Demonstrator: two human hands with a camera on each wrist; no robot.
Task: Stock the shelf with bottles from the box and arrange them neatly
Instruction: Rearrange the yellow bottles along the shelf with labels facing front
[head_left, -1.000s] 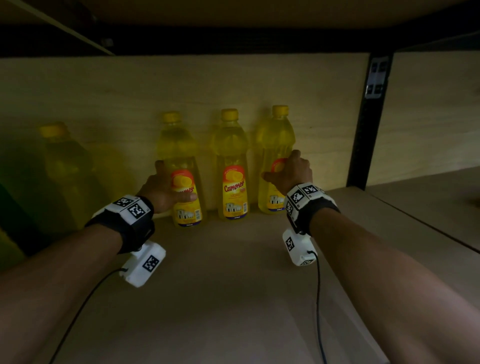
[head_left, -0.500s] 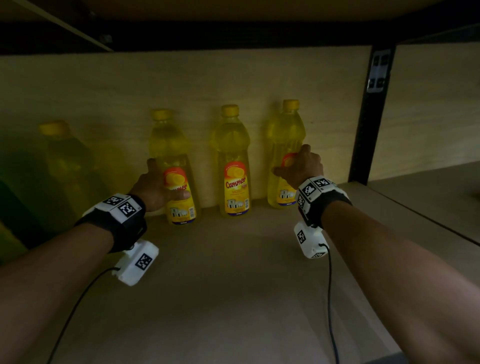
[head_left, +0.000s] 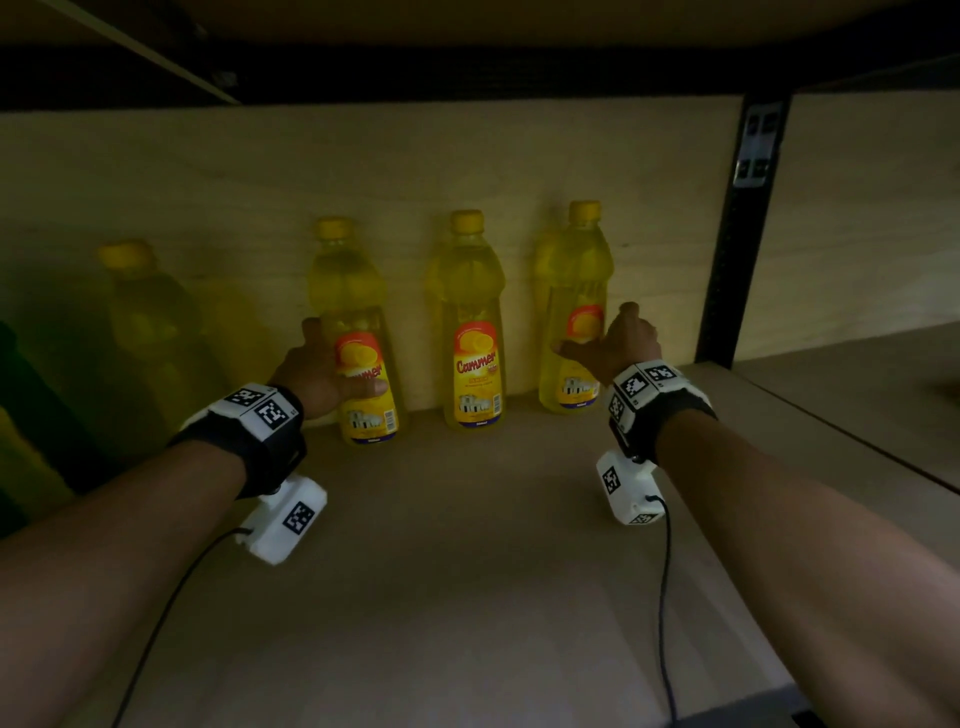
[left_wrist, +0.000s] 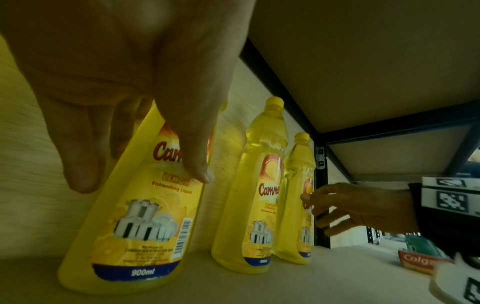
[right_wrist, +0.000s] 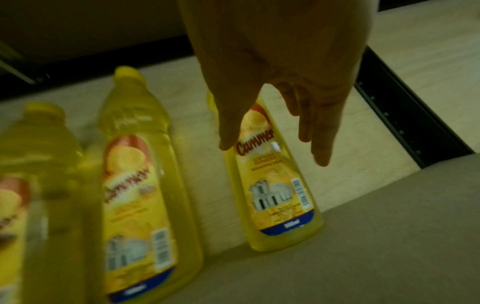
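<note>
The left hand (head_left: 317, 376) is gripping the left yellow plastic bottle of lemon dish soap (head_left: 361, 332), with the thumb (left_wrist: 193, 144) lying across its red label. The other fingers are going behind the bottle, so they are hard to see. The right hand (head_left: 621, 345) is sitting loose and open by the right yellow soap bottle (head_left: 571, 306); its thumb is touching the label. A middle yellow soap bottle (head_left: 472, 322) is standing between them. All three are standing on the brown wooden shelf (head_left: 467, 571), against the back wall. Far left, another yellow bottle (head_left: 140, 322) is hiding in the dark, too dim to read.
</note>
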